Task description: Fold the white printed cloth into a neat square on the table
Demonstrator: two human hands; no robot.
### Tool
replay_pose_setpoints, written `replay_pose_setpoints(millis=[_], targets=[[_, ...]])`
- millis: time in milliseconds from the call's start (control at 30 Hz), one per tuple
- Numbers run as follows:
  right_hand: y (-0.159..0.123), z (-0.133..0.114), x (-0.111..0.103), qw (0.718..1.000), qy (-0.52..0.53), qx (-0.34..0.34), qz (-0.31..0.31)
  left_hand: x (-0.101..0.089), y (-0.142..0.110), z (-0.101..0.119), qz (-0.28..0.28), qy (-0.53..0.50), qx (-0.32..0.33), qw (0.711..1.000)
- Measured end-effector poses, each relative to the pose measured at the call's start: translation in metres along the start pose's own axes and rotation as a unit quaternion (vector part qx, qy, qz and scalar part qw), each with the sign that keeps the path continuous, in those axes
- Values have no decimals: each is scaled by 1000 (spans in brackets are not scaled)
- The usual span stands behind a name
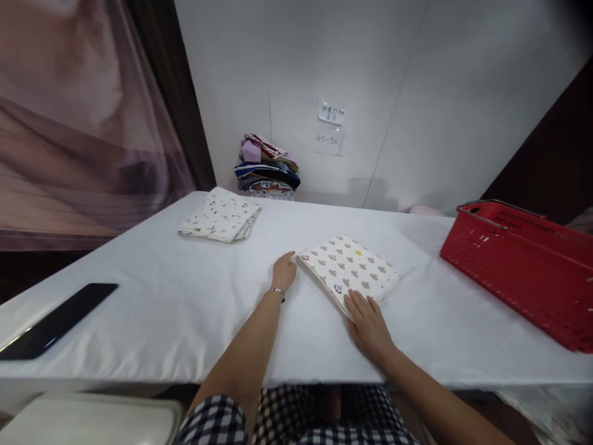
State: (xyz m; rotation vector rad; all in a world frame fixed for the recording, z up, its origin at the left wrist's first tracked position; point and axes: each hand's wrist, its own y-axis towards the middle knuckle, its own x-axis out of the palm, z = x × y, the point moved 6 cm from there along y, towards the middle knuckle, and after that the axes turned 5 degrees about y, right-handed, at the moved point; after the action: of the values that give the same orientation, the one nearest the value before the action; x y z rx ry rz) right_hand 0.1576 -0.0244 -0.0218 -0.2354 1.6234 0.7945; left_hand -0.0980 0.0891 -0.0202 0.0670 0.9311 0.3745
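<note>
A folded, grey-motif white cloth (346,267) lies at one o'clock, my right hand (369,326) flat and open upon its six-o'clock corner. My left hand (284,273) adjoins its ten-o'clock corner; whether pinching, I cannot tell.

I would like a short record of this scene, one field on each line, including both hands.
Table: white-covered
Left hand: at the left corner of the grey-patterned cloth; grip unclear
Right hand: laid on that cloth's near edge
Second cloth: folded, farther back, left
Basket: red, right side
Dark flat object: left side
Fabric stack: beyond the far edge
Lower wall note: reads 45-50
</note>
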Motion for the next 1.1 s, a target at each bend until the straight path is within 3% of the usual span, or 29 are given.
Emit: replay_pose_setpoints(millis=[133, 267, 367, 533, 667, 867, 1100], targets=[[0, 1, 1, 1000, 15, 7, 1, -4, -30, 35, 9, 60, 120, 991], [-1, 2, 2, 1000, 27, 8, 0, 9, -62, 58, -56, 104, 218, 969], [-1, 3, 2, 999, 32, 10, -1, 19, -69, 55, -96, 118, 212, 965], [-4, 8, -2, 999, 53, -1, -11, 19, -70, 55, -99, 120, 216, 964], [-16, 20, -11, 997, 75, -20, 1, 14, -84, 69, -96, 121, 210, 965], [-33, 41, -18, 995, 101, -18, 15, 25, -125, 100, -86, 119, 300, 943], [-32, 45, -20, 993, 115, -5, 20, 35, -134, 101, -95, 122, 281, 947]])
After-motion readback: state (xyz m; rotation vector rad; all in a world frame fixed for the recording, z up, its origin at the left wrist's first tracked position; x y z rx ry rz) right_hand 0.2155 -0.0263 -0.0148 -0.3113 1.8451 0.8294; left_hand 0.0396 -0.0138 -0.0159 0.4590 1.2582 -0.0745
